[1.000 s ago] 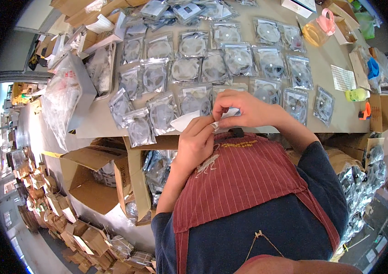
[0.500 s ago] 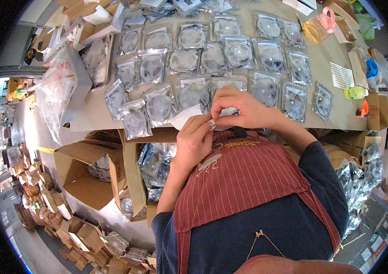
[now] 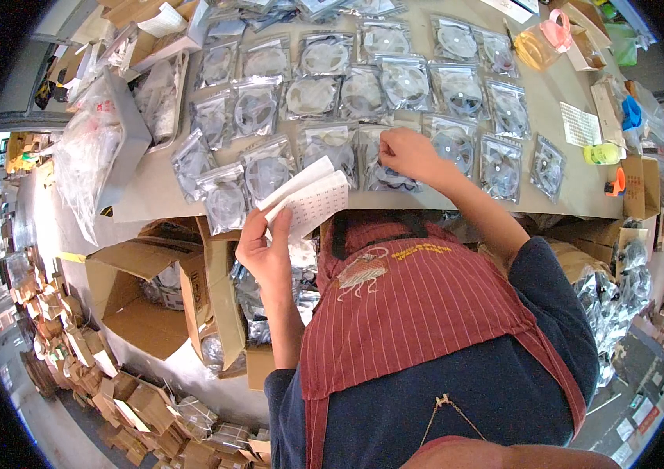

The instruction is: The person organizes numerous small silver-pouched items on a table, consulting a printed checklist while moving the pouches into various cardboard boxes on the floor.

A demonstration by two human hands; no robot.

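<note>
The person's left hand (image 3: 264, 246) pinches a folded white sheet (image 3: 318, 203) between thumb and fingers, the sheet extending ahead and rightward. The right hand (image 3: 412, 155), fingers curled, is over a clear bag (image 3: 388, 179); its grip cannot be told. Beyond both hands lie more bags (image 3: 407, 83) in rows.

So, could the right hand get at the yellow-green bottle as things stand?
Probably yes: only low plastic bags lie between the right hand and the yellow-green bottle, with nothing tall blocking the way.
</note>
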